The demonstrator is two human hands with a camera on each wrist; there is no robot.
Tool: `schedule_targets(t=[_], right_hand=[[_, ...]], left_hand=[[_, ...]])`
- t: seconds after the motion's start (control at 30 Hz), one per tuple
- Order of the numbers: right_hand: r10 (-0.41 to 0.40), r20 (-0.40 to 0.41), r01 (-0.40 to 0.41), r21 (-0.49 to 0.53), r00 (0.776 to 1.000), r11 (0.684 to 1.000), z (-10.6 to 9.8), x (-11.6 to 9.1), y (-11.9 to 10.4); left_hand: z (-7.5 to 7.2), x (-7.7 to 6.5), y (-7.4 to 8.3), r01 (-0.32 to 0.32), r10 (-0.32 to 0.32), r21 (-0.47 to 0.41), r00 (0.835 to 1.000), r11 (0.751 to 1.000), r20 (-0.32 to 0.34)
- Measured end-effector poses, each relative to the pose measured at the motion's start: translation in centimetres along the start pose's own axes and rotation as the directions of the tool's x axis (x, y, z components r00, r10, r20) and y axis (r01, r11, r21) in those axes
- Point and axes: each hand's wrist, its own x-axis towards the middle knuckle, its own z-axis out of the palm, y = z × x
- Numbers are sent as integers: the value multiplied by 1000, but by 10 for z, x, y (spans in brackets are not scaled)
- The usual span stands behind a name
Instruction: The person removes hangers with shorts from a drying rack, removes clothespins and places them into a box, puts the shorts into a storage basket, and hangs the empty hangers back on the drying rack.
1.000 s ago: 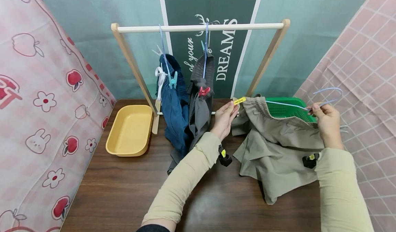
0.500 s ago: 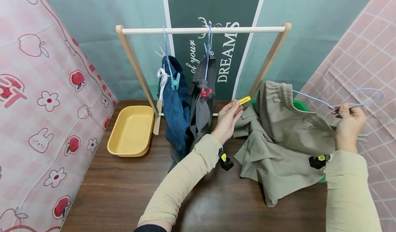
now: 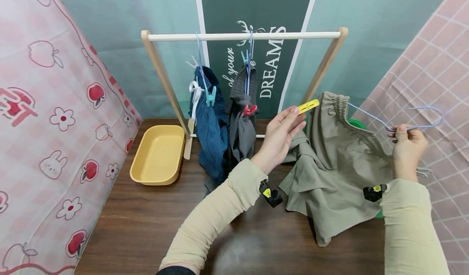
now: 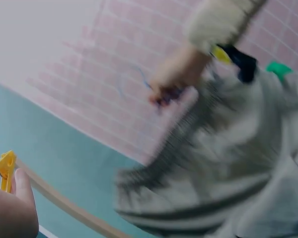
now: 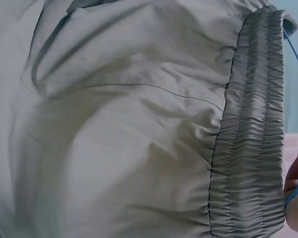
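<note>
My left hand [image 3: 280, 134] pinches a yellow clothespin [image 3: 309, 106] between thumb and fingers, just left of the waistband of the khaki shorts [image 3: 340, 173]. Up close in the left wrist view, the clothespin [image 4: 7, 167] shows its spread arms. Gripped in my right hand [image 3: 408, 150] is a thin blue clothes hanger [image 3: 370, 116], its hook pointing right. The shorts hang from the hanger, elastic waistband upward, legs draped down toward the table. In the right wrist view the gathered waistband [image 5: 253, 124] fills the right side, with hanger wire [image 5: 294, 54] beyond it.
A wooden rack with a white rail [image 3: 286, 35] stands at the back. Blue pants [image 3: 212, 124] and dark grey pants [image 3: 243, 124] hang there, clipped with clothespins. A yellow tray [image 3: 132, 167] sits left. Behind the shorts, a green basket [image 3: 357, 123] is mostly hidden.
My right hand has moved right with the hanger and shorts, then slightly back left. The waistband's left end has risen. My left hand has moved right and up with the yellow clothespin.
</note>
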Motion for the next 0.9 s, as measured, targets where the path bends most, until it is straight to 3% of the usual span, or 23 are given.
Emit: schedule_targets(t=[0.17,0.33,0.63,0.77,0.9], right_hand=[[55,-2,-55,24,998,998,3,-4,1],[124,-26,-125,-5,992,992,4,-6,6],[236,-27,-237,-49,971,970,-4,-5,15],[281,-4,-281,-40,960,959,-6,-2,16],[290,45,-288,-45,956,957,-5,0,15]], left_hand=[[17,-15,25,-51,49,15,994,999,100],[24,-28,54,-151,152,-16,978,988,146],[20,-51,112,-238,258,-158,959,958,119],[8,-59,141,-275,314,-265,942,924,118],[-16,-65,170,-321,400,-419,910,849,113]])
